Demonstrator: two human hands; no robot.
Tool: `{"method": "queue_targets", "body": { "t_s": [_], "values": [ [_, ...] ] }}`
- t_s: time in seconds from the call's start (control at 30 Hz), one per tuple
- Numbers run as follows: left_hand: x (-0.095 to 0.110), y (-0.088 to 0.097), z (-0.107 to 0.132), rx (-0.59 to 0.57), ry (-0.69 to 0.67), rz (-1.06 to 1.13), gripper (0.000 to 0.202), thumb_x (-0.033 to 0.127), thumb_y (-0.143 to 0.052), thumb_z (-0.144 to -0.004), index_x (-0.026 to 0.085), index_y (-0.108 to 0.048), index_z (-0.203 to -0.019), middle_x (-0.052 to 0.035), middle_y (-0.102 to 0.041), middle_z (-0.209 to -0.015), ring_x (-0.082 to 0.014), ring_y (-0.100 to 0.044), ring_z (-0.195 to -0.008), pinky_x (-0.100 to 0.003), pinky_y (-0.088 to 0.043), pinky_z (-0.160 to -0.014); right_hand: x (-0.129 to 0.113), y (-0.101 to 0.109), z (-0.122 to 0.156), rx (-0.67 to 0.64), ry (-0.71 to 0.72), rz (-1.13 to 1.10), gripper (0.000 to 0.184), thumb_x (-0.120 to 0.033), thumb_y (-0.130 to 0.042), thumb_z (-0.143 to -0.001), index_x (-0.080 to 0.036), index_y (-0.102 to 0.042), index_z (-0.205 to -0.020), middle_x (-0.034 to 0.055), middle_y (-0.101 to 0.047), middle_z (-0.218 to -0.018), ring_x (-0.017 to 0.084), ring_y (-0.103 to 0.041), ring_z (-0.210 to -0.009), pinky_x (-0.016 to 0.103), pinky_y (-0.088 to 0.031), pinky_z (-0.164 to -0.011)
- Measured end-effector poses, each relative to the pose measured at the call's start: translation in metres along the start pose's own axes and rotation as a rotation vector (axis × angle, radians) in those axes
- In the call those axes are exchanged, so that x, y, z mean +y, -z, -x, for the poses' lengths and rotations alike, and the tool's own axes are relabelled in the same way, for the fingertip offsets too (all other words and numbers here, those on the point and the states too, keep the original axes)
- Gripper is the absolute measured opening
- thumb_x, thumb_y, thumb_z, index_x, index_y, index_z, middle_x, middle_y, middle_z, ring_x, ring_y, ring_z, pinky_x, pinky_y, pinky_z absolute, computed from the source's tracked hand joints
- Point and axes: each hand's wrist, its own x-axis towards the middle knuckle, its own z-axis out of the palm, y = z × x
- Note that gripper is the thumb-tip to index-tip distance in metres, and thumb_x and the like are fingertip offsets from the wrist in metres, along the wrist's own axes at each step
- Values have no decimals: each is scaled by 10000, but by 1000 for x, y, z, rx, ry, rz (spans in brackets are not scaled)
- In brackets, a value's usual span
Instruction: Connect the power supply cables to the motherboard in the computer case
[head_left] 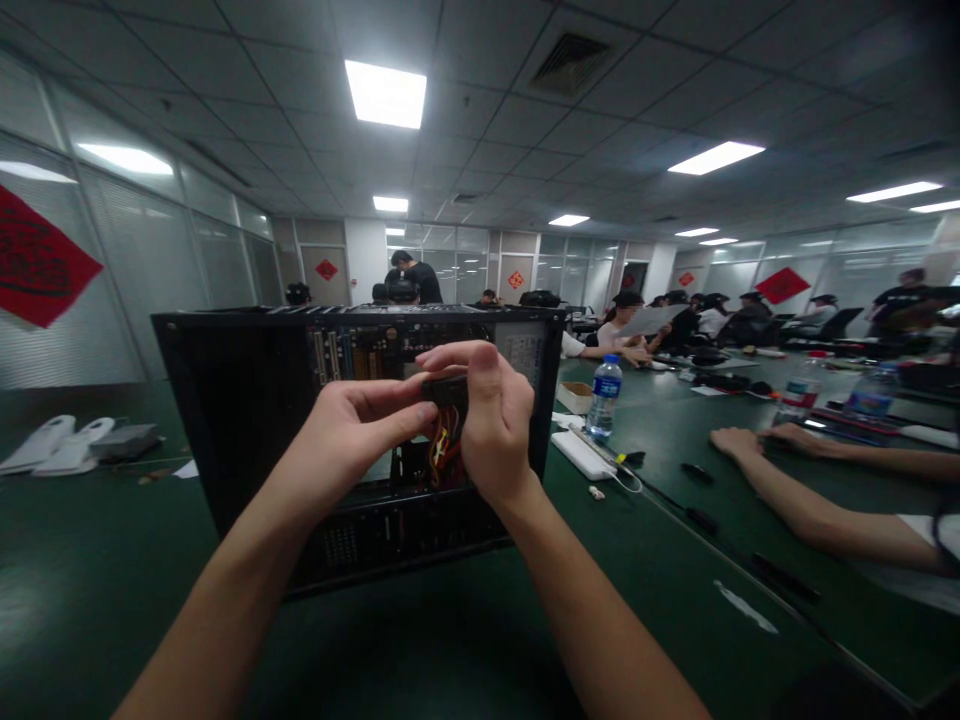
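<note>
An open black computer case (247, 420) stands on the green table (450, 650), its inside facing me, with boards and slots at the top. My left hand (352, 430) and my right hand (491, 420) meet in front of it, both pinched on a small black connector (444, 389). Red and yellow wires (439, 450) hang from the connector down into the case. My right thumb and fingers curl over the connector's top; my left thumb presses its left end.
A water bottle (604, 396), a white power strip (583, 455) and a small box (576, 397) lie right of the case. A neighbour's forearms (802, 500) rest on the table at right. White devices (52, 445) lie far left. Several people sit at tables behind.
</note>
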Motion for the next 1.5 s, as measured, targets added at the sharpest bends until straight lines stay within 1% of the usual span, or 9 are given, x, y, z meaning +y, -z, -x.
{"method": "queue_targets", "body": {
  "t_s": [0.23, 0.37, 0.47, 0.6, 0.73, 0.9, 1.1, 1.37, 1.5],
  "values": [
    [-7, -8, -2, 24, 14, 90, 339, 449, -780, -773, 161, -804, -949, -72, -788, -891, -244, -722, -847, -360, -597, -795, 1, -8, 0, 90, -55, -87, 554, -678, -333, -955, -231, -629, -814, 65, -714, -841, 241, -708, -934, 385, -570, -774],
    [-4, -12, -2, -17, 24, 48, 315, 465, -733, -809, 159, -806, -831, -59, -777, -816, -224, -706, -775, -336, -587, -738, 2, -10, -1, 82, -105, -143, 561, -692, -318, -953, -223, -579, -789, 72, -737, -862, 244, -717, -931, 399, -579, -776],
    [-1, -12, -2, -26, 21, 56, 308, 462, -740, -797, 160, -799, -800, -55, -770, -799, -230, -706, -786, -341, -586, -739, 1, -11, -1, 81, -80, -145, 539, -662, -323, -967, -219, -555, -767, 67, -741, -851, 222, -724, -885, 383, -579, -777],
    [-2, -13, 0, -58, 37, 125, 298, 440, -745, -806, 154, -799, -870, -64, -773, -857, -249, -707, -880, -366, -579, -809, 0, -11, 1, 113, -17, -131, 538, -634, -309, -983, -222, -547, -732, 49, -728, -771, 196, -720, -796, 364, -574, -759],
    [-2, -19, 3, -66, 66, 246, 367, 399, -747, -814, 156, -772, -1089, -82, -763, -1011, -272, -678, -1017, -388, -549, -894, 1, -12, 1, 156, 75, -111, 538, -620, -330, -986, -214, -558, -718, 39, -707, -707, 191, -713, -751, 349, -565, -731],
    [0, -26, 3, -55, 77, 367, 390, 366, -773, -794, 178, -758, -1136, -72, -742, -1080, -233, -669, -990, -346, -524, -897, 4, -12, 1, 186, 192, -124, 511, -564, -343, -1009, -209, -561, -712, 23, -691, -680, 173, -700, -707, 331, -553, -715],
    [-3, -24, 1, -42, 91, 421, 290, 374, -798, -770, 168, -787, -974, -40, -740, -902, -161, -652, -816, -267, -515, -781, 6, -15, 1, 189, 197, -151, 502, -550, -329, -1016, -211, -551, -720, 24, -681, -677, 170, -687, -693, 338, -553, -719],
    [-1, -21, 0, -4, 122, 406, 294, 360, -832, -729, 148, -782, -928, -40, -724, -851, -143, -628, -763, -250, -504, -731, 5, -16, 1, 168, 198, -175, 492, -534, -328, -1020, -207, -527, -712, 19, -659, -659, 164, -677, -690, 332, -549, -717],
    [-1, -23, -1, -2, 128, 449, 251, 343, -846, -709, 149, -791, -858, -26, -708, -771, -120, -607, -699, -229, -492, -691, 7, -16, 1, 167, 203, -170, 488, -532, -325, -1021, -210, -530, -716, 20, -659, -659, 167, -679, -688, 328, -548, -695]
  ]
}}
